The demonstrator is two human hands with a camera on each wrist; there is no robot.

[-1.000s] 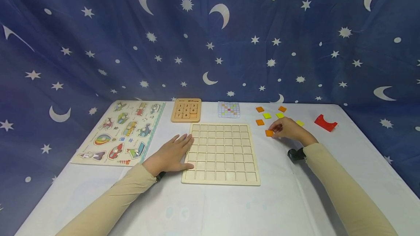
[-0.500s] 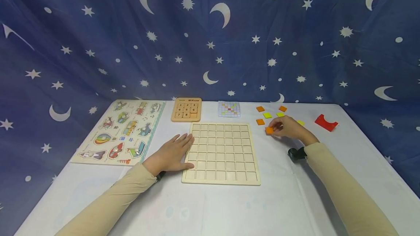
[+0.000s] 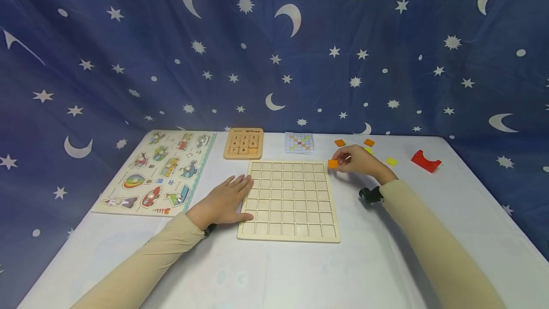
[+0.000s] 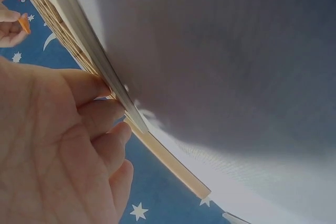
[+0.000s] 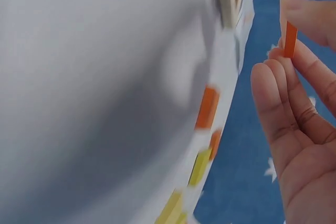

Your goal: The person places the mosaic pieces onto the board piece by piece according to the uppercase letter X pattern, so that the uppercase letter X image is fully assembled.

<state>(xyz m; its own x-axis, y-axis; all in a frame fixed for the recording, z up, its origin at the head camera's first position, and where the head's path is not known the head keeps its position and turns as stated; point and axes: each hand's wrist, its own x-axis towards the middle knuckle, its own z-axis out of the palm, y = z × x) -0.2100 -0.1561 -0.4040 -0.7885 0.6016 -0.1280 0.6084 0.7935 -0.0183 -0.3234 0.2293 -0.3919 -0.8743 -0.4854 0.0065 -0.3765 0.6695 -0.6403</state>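
Observation:
My right hand [image 3: 359, 160] pinches an orange square tile [image 3: 332, 164] between thumb and fingers at the upper right corner of a pale wooden grid board [image 3: 288, 194]. In the right wrist view the tile [image 5: 290, 40] stands on edge in the pinch, raised off the cloth. My left hand [image 3: 223, 201] rests with fingers spread along the board's left edge. The left wrist view shows its fingertips at the board's side. Beyond the right hand lie loose orange tiles [image 3: 340, 143] and yellow tiles [image 3: 391, 161], some of them hidden behind the hand.
A picture puzzle board [image 3: 156, 175] lies on the left. Behind the grid board are a wooden number puzzle [image 3: 243, 155] and a small colored pattern card [image 3: 299, 143]. A red curved piece [image 3: 426, 161] lies far right. A starry blue curtain [image 3: 274, 61] hangs behind the white-covered table [image 3: 291, 275].
My right hand has lifted the orange tile and carried it left to the board's upper right corner. The left hand has stayed in place on the board's edge.

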